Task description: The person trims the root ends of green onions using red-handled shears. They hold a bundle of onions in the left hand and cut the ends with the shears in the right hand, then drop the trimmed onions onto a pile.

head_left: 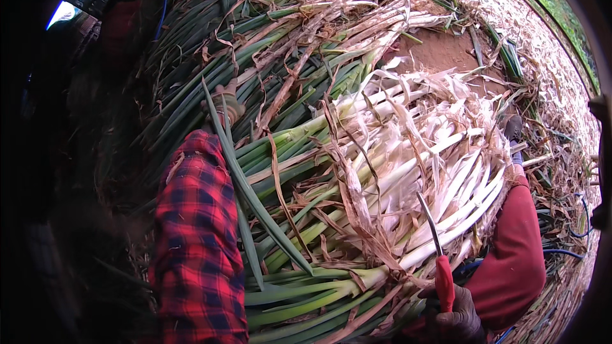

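A large heap of long green onions [408, 172] lies before me, white stems to the right and green leaves to the left. My left hand [228, 107], in a pale glove below a red plaid sleeve, is closed on green onion leaves at the heap's left side; leaves partly cover its fingers. At the lower right my right hand [464, 320], in a dark glove, grips a sickle [444, 283] by its red handle. The narrow curved blade points up and to the left, over the white stems. Dry brown leaves [354, 204] hang across the bundle.
More green onions [306, 19] are piled at the far side. A bent limb in red cloth [513, 248] borders the heap on the right. Bare brown soil [440, 51] shows behind the stems. Dry straw [542, 76] and blue cord [564, 253] lie to the right.
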{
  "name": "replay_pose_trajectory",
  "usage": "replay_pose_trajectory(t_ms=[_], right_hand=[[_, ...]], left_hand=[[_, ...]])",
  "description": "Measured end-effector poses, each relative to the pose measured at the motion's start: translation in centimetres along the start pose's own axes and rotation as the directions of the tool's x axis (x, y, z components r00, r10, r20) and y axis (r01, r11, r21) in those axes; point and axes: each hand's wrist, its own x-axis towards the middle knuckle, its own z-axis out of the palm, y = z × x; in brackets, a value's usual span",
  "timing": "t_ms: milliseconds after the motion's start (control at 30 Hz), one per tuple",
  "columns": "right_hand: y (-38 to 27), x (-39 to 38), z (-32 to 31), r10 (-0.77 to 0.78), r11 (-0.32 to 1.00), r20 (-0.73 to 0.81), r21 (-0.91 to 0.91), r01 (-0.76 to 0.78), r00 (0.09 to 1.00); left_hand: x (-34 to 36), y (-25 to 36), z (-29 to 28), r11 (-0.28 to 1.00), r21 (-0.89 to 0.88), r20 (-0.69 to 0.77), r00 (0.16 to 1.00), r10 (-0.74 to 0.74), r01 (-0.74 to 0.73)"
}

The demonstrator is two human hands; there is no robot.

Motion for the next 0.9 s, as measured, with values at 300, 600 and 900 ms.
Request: replay_pose_trajectory(t_ms=[300, 600, 900], right_hand=[[-0.6, -0.9, 0.6, 0.083, 0.995, 0.071, 0.049, -0.086, 0.994], [0.5, -1.0, -0.3, 0.038, 0.999, 0.105, 0.026, -0.041, 0.994], [-0.3, -0.7, 0.5, 0.056, 0.995, 0.036, -0.085, -0.052, 0.998]], left_hand=[[0.3, -3.5, 4.0, 0.978, -0.206, 0.111, 0.994, 0.008, 0.015], [-6.4, -2.1, -0.6, 0.987, 0.005, -0.135, 0.978, 0.162, -0.163], [0.0, -0.3, 1.9, 0.999, 0.007, 0.09, 0.994, -0.054, 0.054]])
